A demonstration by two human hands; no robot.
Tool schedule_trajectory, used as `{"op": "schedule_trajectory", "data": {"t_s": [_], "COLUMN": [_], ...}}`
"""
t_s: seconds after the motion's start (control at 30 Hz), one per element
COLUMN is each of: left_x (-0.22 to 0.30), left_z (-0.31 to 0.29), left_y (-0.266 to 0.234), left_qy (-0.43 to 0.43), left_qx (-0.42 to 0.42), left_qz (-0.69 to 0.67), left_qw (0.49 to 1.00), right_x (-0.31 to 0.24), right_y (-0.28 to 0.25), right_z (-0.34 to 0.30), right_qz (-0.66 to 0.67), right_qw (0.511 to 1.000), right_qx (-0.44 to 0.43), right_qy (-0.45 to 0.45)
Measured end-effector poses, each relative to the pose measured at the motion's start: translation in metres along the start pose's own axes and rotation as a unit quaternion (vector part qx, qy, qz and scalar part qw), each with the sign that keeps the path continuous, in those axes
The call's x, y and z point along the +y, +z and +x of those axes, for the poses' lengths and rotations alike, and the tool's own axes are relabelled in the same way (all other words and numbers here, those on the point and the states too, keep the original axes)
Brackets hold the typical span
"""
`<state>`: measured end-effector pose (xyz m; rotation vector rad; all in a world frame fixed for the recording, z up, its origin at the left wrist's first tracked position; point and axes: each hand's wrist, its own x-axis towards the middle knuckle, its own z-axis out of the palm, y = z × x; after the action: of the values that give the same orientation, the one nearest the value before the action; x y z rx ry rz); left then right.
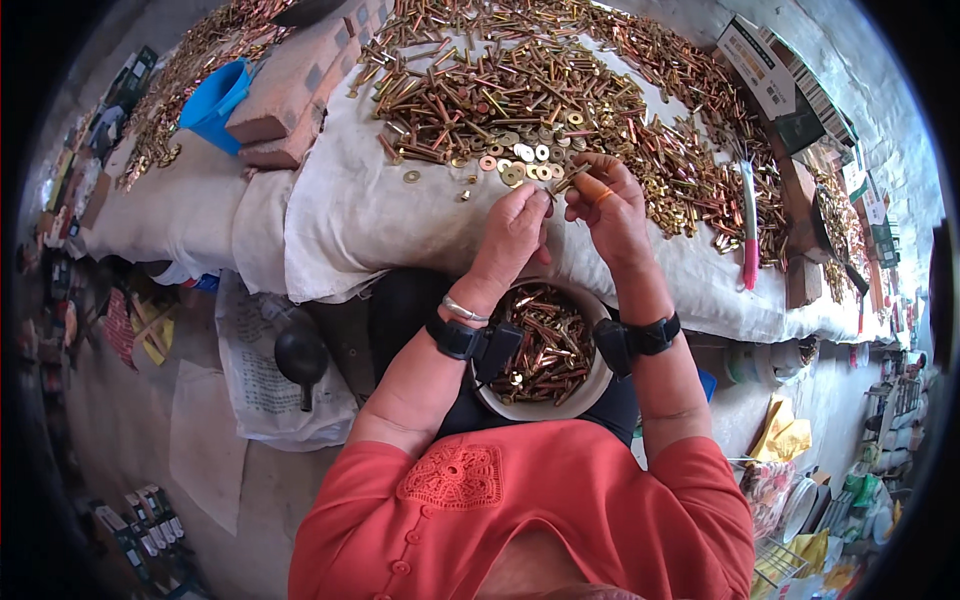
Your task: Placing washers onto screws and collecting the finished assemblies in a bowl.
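My right hand point(613, 212) is closed on a thin gold-coloured bolt point(569, 182), held at a slant over the table's front edge. An orange band wraps one of its fingers. Close beside it, my left hand point(512, 238) pinches at the bolt's lower end; whatever its fingertips grip is too small to make out. Just beyond both hands lie loose flat washers point(514, 173), some silvery, some brassy. Behind them spreads a large heap of bolts point(480, 90). Under my wrists, a pale round tub point(592, 398) in my lap holds many bolts.
Pale cloth point(340, 220) covers the table. Bricks point(285, 110) and a blue bucket point(214, 106) stand at the left. A pink-and-white stick-like tool point(749, 225) lies at the right, near a cardboard box point(765, 75). Below left, a black scoop point(301, 357) rests on a white sack point(255, 385).
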<state>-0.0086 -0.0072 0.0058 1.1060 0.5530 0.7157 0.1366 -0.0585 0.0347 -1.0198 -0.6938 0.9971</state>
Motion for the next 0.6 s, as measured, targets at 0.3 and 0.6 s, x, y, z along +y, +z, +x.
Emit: {"op": "schedule_trajectory", "data": {"t_s": [0.3, 0.6], "left_x": [0.015, 0.005], "left_z": [-0.013, -0.004], "left_y": [0.015, 0.009], "left_qy": [-0.047, -0.031], "left_qx": [0.013, 0.019], "left_qz": [-0.095, -0.099], "left_qw": [0.994, 0.994], "right_x": [-0.017, 0.005], "right_y": [-0.009, -0.003], "right_z": [-0.013, -0.009], "right_qz": [-0.104, -0.221], "right_qw": [0.993, 0.971], "right_qx": [-0.061, -0.079], "right_qy": [0.009, -0.044]}}
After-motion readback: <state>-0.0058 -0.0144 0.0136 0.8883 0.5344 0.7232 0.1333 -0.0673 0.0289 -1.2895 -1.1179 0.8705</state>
